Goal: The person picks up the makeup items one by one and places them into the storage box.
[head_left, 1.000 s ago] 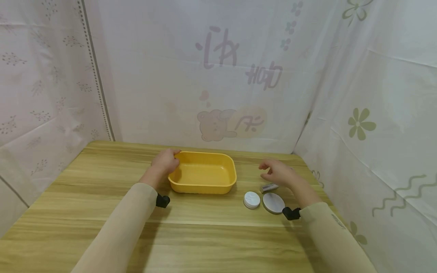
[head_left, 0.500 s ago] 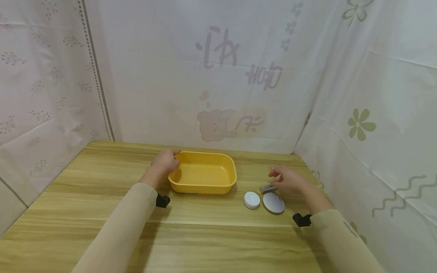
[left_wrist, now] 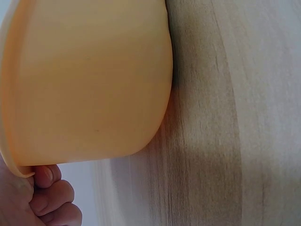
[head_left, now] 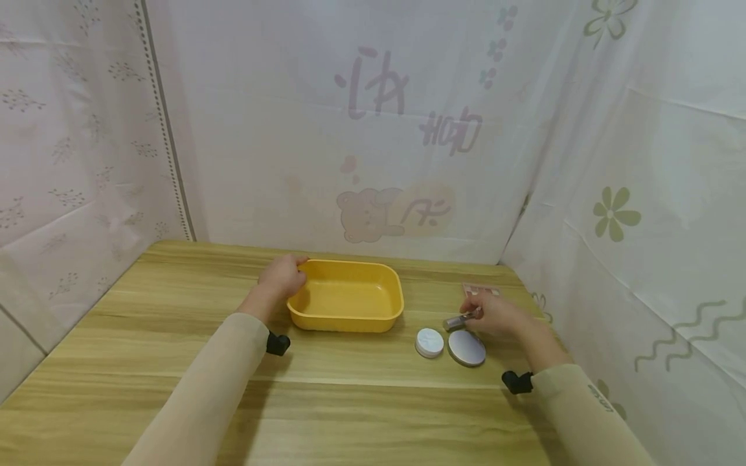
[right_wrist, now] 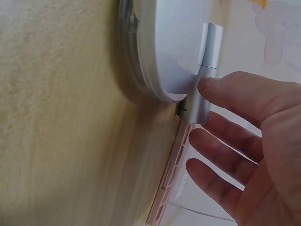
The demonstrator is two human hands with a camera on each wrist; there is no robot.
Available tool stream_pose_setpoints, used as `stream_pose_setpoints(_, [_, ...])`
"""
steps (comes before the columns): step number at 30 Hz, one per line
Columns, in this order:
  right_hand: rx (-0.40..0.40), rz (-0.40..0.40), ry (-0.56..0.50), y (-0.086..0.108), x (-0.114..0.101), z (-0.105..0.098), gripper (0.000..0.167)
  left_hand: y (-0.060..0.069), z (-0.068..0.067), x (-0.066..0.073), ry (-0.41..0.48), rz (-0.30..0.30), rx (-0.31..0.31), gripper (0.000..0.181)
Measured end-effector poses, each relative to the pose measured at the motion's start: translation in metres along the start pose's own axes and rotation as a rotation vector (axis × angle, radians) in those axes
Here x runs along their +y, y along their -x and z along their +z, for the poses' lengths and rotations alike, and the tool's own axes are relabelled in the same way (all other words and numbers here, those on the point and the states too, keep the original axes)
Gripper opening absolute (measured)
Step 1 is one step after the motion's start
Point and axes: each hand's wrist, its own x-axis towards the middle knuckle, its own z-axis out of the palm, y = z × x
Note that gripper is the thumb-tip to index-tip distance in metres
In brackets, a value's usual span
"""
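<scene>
At the left end of a yellow plastic basin (head_left: pixel 344 323), my left hand (head_left: pixel 282 276) grips the rim. In the left wrist view, the fingers (left_wrist: pixel 54 193) curl beneath the basin's lip. My right hand (head_left: pixel 494 312) pinches the right end of a slim silver lipstick-like tube (right_wrist: pixel 203 92); the thumb lies on its near side, and the index finger is partly hidden behind it. Close in front of the tube, a round compact with a pale lid (head_left: pixel 467 347) lies flat on the table. Left of the compact is a small round white jar (head_left: pixel 429 342).
Behind my right hand lies a flat pinkish palette (head_left: pixel 480 290), partly covered by the hand. The wooden table (head_left: pixel 350 421) meets patterned curtains (head_left: pixel 262 162) at the back and on both sides.
My right hand has come down and to the right, from above the tube onto its end, exposing the pinkish palette behind. The left hand and the basin stay in place.
</scene>
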Motion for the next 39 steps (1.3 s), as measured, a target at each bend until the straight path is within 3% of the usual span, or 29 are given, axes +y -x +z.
stream_pose_setpoints(24, [-0.006,-0.02,0.131,-0.003,0.001,0.0054,0.017,-0.0007,0.0022,-0.0012,0.009,-0.004,-0.002,0.062])
stream_pose_setpoints(39, [-0.015,0.01,0.148,-0.0053,-0.0022,0.0078,0.017,-0.0012,0.0028,-0.0026,0.004,0.007,0.0,0.062])
